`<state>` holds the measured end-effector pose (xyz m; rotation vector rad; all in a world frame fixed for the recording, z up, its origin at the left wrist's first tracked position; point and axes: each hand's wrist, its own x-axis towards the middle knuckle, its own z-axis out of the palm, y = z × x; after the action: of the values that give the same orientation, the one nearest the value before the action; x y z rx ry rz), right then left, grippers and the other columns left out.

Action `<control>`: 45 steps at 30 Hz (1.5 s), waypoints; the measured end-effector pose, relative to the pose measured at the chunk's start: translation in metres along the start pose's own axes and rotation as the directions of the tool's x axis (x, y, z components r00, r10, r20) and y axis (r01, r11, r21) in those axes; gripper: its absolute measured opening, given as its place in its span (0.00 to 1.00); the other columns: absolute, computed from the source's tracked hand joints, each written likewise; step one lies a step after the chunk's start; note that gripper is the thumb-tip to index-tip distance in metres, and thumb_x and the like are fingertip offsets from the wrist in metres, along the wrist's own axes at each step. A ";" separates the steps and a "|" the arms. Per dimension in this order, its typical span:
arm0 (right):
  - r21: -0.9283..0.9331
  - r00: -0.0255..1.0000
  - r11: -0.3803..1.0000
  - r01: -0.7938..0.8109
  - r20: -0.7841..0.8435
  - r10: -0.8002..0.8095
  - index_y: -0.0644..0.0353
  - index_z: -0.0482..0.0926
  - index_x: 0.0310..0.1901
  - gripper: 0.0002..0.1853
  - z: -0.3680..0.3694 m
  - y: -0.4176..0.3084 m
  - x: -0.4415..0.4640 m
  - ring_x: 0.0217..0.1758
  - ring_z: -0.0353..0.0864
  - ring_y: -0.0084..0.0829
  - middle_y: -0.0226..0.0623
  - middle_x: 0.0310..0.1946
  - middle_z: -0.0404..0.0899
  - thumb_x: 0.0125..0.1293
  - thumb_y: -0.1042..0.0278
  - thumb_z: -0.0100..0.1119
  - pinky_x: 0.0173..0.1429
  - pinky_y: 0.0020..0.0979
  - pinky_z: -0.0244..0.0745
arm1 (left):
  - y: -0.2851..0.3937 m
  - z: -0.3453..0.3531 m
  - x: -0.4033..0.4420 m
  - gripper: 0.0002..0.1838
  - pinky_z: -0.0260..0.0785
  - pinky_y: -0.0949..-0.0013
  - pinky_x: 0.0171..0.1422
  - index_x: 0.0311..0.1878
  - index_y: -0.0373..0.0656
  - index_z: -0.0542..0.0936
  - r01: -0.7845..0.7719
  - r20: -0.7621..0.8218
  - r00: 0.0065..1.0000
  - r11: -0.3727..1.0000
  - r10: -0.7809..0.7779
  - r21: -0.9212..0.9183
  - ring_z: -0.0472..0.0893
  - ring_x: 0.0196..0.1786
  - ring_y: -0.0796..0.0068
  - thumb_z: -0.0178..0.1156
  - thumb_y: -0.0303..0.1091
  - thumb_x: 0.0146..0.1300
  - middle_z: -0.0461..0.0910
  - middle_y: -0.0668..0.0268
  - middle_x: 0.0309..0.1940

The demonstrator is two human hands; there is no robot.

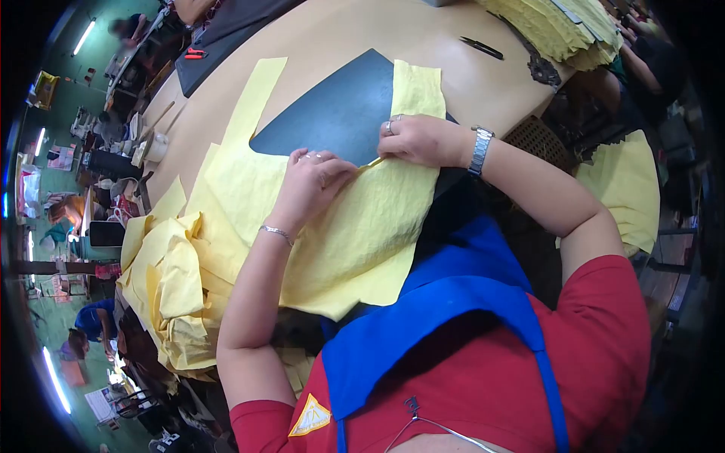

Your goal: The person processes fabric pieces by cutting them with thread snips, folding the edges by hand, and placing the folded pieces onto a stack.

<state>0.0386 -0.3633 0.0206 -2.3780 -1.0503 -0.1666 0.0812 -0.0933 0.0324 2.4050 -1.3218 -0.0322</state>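
A yellow fabric piece (370,241) with a curved cut-out lies partly over a dark grey board (332,106) and hangs over the table's near edge. My right hand (423,141), with a ring and a metal watch, pinches the fabric's edge at the cut-out. Just left of it, my left hand (313,181) has its fingers closed on the same edge, which looks folded between the hands. One strip of the fabric runs up on the left, another on the right past my right hand. My fingertips partly hide the fold.
Crumpled yellow fabric (177,294) is heaped at the left. Black thread snips (482,47) lie on the table (362,30), before a yellow fabric stack (559,45). A red-handled tool (196,53) rests on dark cloth. More yellow fabric (623,192) hangs at the right.
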 end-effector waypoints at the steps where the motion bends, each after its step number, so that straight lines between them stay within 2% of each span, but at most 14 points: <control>1: -0.034 0.999 0.999 0.031 -0.033 -0.032 0.60 0.77 0.35 0.03 0.001 -0.001 -0.003 0.44 0.79 0.41 0.40 0.38 0.78 0.63 0.73 0.55 0.50 0.38 0.77 | 0.000 0.000 -0.001 0.08 0.63 0.56 0.66 0.44 0.58 0.87 -0.050 -0.021 0.998 0.997 0.052 0.064 0.81 0.43 0.71 0.66 0.34 0.63 0.84 0.73 0.39; 4: -0.143 0.997 0.988 0.061 -0.041 -0.068 0.60 0.79 0.38 0.05 0.003 -0.004 -0.009 0.45 0.80 0.39 0.38 0.40 0.79 0.63 0.72 0.54 0.52 0.36 0.78 | -0.001 0.003 -0.006 0.10 0.62 0.50 0.69 0.45 0.64 0.86 -0.125 -0.060 0.988 0.971 0.140 0.205 0.82 0.45 0.75 0.66 0.36 0.62 0.83 0.77 0.39; 11: -0.318 1.000 0.948 0.004 -0.026 -0.013 0.60 0.80 0.47 0.14 0.010 -0.025 -0.014 0.46 0.80 0.37 0.37 0.43 0.78 0.61 0.71 0.54 0.52 0.36 0.78 | -0.002 0.009 -0.011 0.10 0.64 0.52 0.67 0.46 0.65 0.85 -0.181 -0.122 0.965 0.923 0.234 0.339 0.82 0.44 0.78 0.65 0.38 0.64 0.83 0.80 0.40; 14: -0.393 0.980 0.917 0.068 -0.148 -0.136 0.60 0.79 0.52 0.17 0.016 -0.028 -0.011 0.46 0.80 0.36 0.37 0.42 0.77 0.61 0.70 0.53 0.52 0.37 0.77 | -0.001 0.010 -0.012 0.09 0.65 0.52 0.67 0.46 0.65 0.85 -0.185 -0.138 0.958 0.913 0.250 0.364 0.81 0.44 0.79 0.65 0.38 0.64 0.82 0.81 0.40; 17: -0.439 0.998 0.898 -0.032 -0.070 0.002 0.61 0.78 0.54 0.18 0.023 -0.042 -0.008 0.46 0.79 0.36 0.38 0.42 0.77 0.62 0.69 0.52 0.53 0.38 0.76 | 0.000 0.011 -0.014 0.09 0.65 0.52 0.67 0.46 0.65 0.85 -0.182 -0.145 0.956 0.905 0.254 0.385 0.81 0.45 0.79 0.65 0.39 0.64 0.82 0.81 0.39; 20: -0.393 0.996 0.915 -0.087 -0.056 0.070 0.62 0.80 0.49 0.15 0.021 -0.055 -0.004 0.50 0.80 0.38 0.41 0.46 0.80 0.63 0.69 0.51 0.56 0.37 0.76 | -0.001 0.012 -0.014 0.09 0.65 0.53 0.67 0.46 0.65 0.85 -0.185 -0.153 0.954 0.904 0.260 0.385 0.81 0.45 0.79 0.65 0.39 0.63 0.82 0.81 0.39; 26: -0.391 0.995 0.917 -0.072 -0.086 0.042 0.65 0.79 0.51 0.16 0.030 -0.052 -0.001 0.49 0.80 0.38 0.41 0.44 0.79 0.62 0.70 0.52 0.50 0.35 0.79 | -0.011 0.008 -0.017 0.10 0.67 0.56 0.66 0.46 0.63 0.85 -0.193 -0.153 0.955 0.926 0.253 0.324 0.82 0.45 0.78 0.67 0.36 0.62 0.83 0.80 0.41; 32: -0.370 0.996 0.924 -0.093 -0.023 0.090 0.64 0.78 0.53 0.18 0.027 -0.056 0.003 0.49 0.80 0.38 0.41 0.44 0.79 0.62 0.71 0.53 0.50 0.34 0.80 | -0.039 -0.004 -0.026 0.08 0.68 0.55 0.67 0.45 0.60 0.85 -0.131 -0.147 0.974 0.956 0.174 0.263 0.82 0.49 0.76 0.65 0.36 0.62 0.83 0.77 0.42; 35: -0.396 0.996 0.914 -0.093 -0.023 0.091 0.62 0.78 0.55 0.19 0.029 -0.056 0.004 0.49 0.79 0.38 0.43 0.46 0.78 0.62 0.70 0.53 0.49 0.35 0.80 | -0.050 -0.007 -0.028 0.08 0.68 0.56 0.65 0.43 0.59 0.86 -0.110 -0.195 0.968 0.965 0.158 0.237 0.83 0.45 0.75 0.66 0.34 0.61 0.84 0.77 0.39; 38: -0.396 0.988 0.907 -0.140 -0.003 0.152 0.55 0.74 0.62 0.23 0.028 -0.061 0.009 0.49 0.79 0.41 0.46 0.49 0.76 0.65 0.71 0.50 0.47 0.38 0.80 | -0.051 -0.008 -0.028 0.08 0.68 0.56 0.66 0.44 0.60 0.87 -0.129 -0.201 0.961 0.951 0.189 0.280 0.83 0.44 0.76 0.66 0.35 0.62 0.84 0.77 0.40; 41: -0.406 0.983 0.900 -0.160 0.020 0.184 0.50 0.74 0.64 0.24 0.028 -0.062 0.016 0.51 0.78 0.41 0.45 0.52 0.75 0.65 0.69 0.53 0.43 0.38 0.82 | -0.049 -0.007 -0.029 0.09 0.68 0.56 0.66 0.44 0.61 0.87 -0.126 -0.205 0.959 0.941 0.197 0.314 0.83 0.44 0.76 0.65 0.36 0.62 0.83 0.78 0.41; 45: -0.420 0.943 0.881 -0.220 0.140 0.302 0.45 0.69 0.69 0.28 0.026 -0.070 0.035 0.52 0.78 0.42 0.46 0.52 0.75 0.66 0.70 0.51 0.43 0.38 0.82 | -0.048 -0.005 -0.030 0.10 0.67 0.54 0.68 0.45 0.64 0.86 -0.079 -0.211 0.965 0.937 0.158 0.340 0.83 0.45 0.77 0.65 0.36 0.62 0.83 0.79 0.41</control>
<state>0.0105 -0.2880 0.0388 -2.9365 -0.8247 -0.0417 0.1046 -0.0441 0.0154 2.4887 -1.4491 0.5329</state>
